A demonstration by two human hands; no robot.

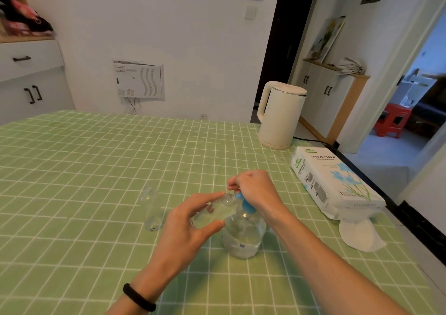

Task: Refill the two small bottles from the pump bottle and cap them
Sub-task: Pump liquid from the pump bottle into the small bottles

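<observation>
So, what have you got hold of, seen from the head camera?

Me: My left hand point(190, 220) grips the small bottle point(217, 212), thumb below and fingers above. It's tilted so its mouth meets the spout. My right hand point(255, 189) is curled over the blue pump head point(243, 202) of the pump bottle point(243, 237), which stands on the table point(84, 170) right under both hands.

And the second one?

Me: The other bottle point(151, 211) stands upright to the left of my hands, apart from them. It seems uncapped, and I see no caps anywhere.

How do you do this step cleanly?

Me: I'd judge this is the filling. I want the mouth tight against the spout, short slow strokes, and a press straight down so the pump bottle doesn't tip. Clear liquid in clear plastic makes the level hard to read, so I'd pause and look. If it drips, the tissue pack point(333, 182) is near on my right.
</observation>
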